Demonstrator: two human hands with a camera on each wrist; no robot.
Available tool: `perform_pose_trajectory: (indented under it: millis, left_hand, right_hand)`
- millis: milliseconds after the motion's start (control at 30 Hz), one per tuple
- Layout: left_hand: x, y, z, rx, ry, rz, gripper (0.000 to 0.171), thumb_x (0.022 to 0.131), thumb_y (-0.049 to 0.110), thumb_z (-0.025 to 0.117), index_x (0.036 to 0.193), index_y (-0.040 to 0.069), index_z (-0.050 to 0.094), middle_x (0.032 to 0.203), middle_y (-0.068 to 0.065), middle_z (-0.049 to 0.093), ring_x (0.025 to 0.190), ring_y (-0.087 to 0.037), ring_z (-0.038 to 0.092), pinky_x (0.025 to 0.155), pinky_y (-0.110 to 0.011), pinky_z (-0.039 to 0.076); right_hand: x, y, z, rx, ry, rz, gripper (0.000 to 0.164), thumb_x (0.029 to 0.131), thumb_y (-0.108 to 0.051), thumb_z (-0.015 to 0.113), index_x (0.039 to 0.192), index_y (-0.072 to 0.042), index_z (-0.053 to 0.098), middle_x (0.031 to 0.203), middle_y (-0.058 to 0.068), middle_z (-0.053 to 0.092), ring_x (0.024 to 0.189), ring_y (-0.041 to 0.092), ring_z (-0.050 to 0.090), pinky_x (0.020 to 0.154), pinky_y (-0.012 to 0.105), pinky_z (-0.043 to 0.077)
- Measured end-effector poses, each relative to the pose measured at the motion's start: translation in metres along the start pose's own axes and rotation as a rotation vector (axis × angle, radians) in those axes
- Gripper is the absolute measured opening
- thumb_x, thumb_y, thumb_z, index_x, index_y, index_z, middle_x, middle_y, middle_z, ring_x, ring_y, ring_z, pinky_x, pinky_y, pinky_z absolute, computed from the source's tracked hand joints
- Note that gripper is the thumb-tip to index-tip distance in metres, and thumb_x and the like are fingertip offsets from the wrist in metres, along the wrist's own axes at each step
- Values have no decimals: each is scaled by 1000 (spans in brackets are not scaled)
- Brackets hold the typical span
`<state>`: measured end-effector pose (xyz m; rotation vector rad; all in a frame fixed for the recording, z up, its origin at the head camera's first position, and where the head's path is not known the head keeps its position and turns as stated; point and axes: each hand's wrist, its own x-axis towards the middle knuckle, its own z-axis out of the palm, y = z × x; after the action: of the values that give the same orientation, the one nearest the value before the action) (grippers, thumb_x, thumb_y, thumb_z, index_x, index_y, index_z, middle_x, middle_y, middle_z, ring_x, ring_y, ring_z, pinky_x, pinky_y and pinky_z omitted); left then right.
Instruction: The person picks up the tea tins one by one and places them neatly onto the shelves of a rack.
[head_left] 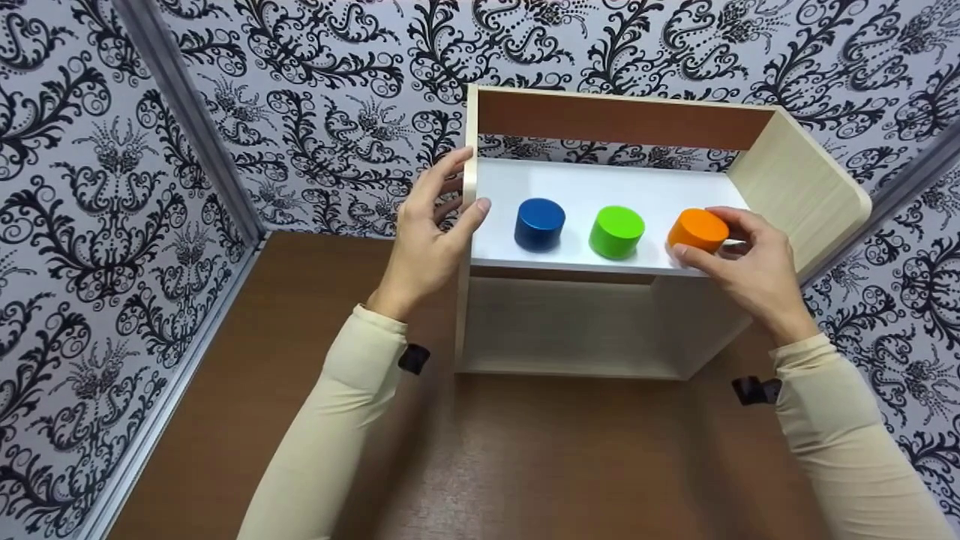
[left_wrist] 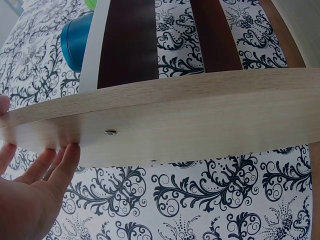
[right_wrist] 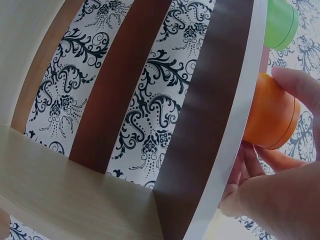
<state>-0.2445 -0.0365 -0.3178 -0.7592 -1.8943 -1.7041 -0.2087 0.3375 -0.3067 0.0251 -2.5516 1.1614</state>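
Three short cylinders stand in a row on the white upper board (head_left: 600,180) of a small wooden shelf unit (head_left: 799,172): blue (head_left: 539,225) at left, green (head_left: 616,232) in the middle, and an orange cylinder (head_left: 697,231) at right. My right hand (head_left: 761,274) holds the orange one between thumb and fingers; it appears upright on the board. A seam rings this cylinder (right_wrist: 272,112) in the right wrist view. My left hand (head_left: 427,244) grips the front edge of the left side panel (left_wrist: 150,120), thumb inside, fingertips against the outer face.
The unit stands on a brown wooden surface (head_left: 525,450) near a wall with black-and-white scroll wallpaper (head_left: 322,112). Below the white board is a lower compartment (head_left: 562,326). Brown slats (right_wrist: 125,85) cross the unit's back. A metal frame strip (head_left: 187,135) runs along the left corner.
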Motion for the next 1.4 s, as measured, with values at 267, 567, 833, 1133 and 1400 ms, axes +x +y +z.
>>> perform_pose_trajectory:
  millis: [267,567,833,1133,1400]
  left_hand:
    - [-1,0,0,0,-3,-7,54,96,13,67,147,6,50,138,-13,53,119,-27,59,104,-37,53]
    - [0,-1,1,-19,-5,-1,55,96,11,67,147,6,49,138,-13,53,119,-24,59,105,-40,52]
    - [0,-1,1,-15,-3,-2,56,95,12,68,148,6,49,137,-13,54,119,-23,60,104,-40,53]
    - [0,0,1,8,6,5,55,95,14,69,147,7,51,136,-12,55,118,-24,61,103,-37,54]
    - [0,-1,1,10,4,0,56,95,14,69,147,7,51,137,-12,54,120,-32,60,103,-37,53]
  right_hand:
    - [0,-2,-1,31,-10,10,73,83,-25,86,143,1,54,121,8,51,108,12,56,94,9,49]
    - [0,-5,-1,28,-23,9,75,84,-24,85,145,3,51,136,19,52,109,15,57,94,10,49]
    - [0,-3,-1,15,-34,-5,77,84,-23,86,147,1,49,137,19,52,113,21,57,98,13,49]
    - [0,-2,1,-28,-15,-73,73,83,-24,86,143,1,54,134,20,57,108,13,57,95,12,50]
    - [0,-4,1,-76,-26,-67,74,83,-28,86,143,0,53,134,20,56,116,34,57,100,20,51]
